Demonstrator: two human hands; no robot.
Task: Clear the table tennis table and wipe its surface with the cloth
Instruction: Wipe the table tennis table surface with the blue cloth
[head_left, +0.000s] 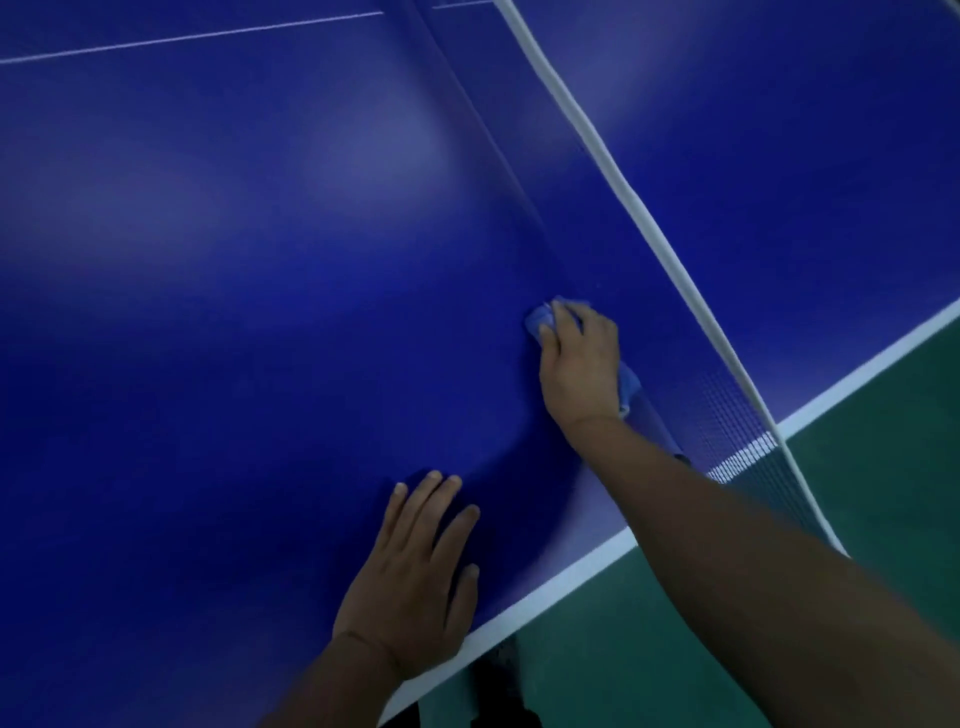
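Both hands touch the table (208, 312): left hand (415, 587) fingers spread flat, right hand (582, 364) fingers gripping the cloth (540, 317).

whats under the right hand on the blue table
A crumpled light-blue cloth lies under the right hand, pressed onto the blue table tennis table. Its edges show past the fingertips and by the wrist; the middle is covered by the palm.

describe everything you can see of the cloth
The cloth is light blue and looks soft, like a bunched rag. Most of it is hidden under the right hand, which presses it onto the blue table close beside the net. One crumpled end pokes out past the fingertips; another bit shows by the wrist. Its full size and shape cannot be told.
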